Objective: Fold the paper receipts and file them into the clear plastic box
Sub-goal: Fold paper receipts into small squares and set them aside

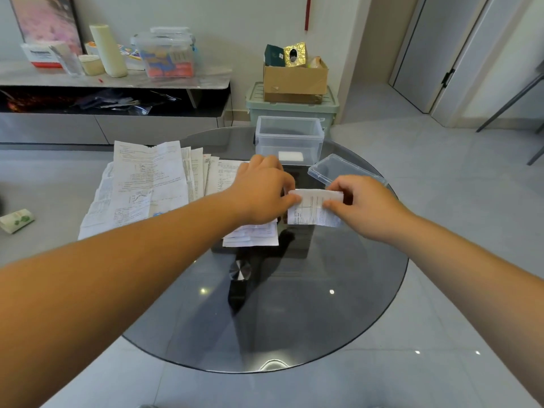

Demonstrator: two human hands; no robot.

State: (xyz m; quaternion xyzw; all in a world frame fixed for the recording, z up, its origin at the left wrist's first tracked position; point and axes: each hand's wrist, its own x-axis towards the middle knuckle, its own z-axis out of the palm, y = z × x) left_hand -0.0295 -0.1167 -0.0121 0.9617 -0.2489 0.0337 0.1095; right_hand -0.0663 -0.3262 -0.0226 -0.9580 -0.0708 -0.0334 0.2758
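A small white receipt is held above the round glass table, its top part bent over. My left hand pinches its left edge and my right hand pinches its right edge. The clear plastic box stands open at the table's far side with one folded white paper inside. Its clear lid lies just right of it. A spread of unfolded receipts covers the table's left side. Another small paper lies under my left wrist.
A green storage bin with a cardboard box on top stands behind the table. A low cabinet with containers runs along the left wall. A rolled green-printed packet lies on the floor at left.
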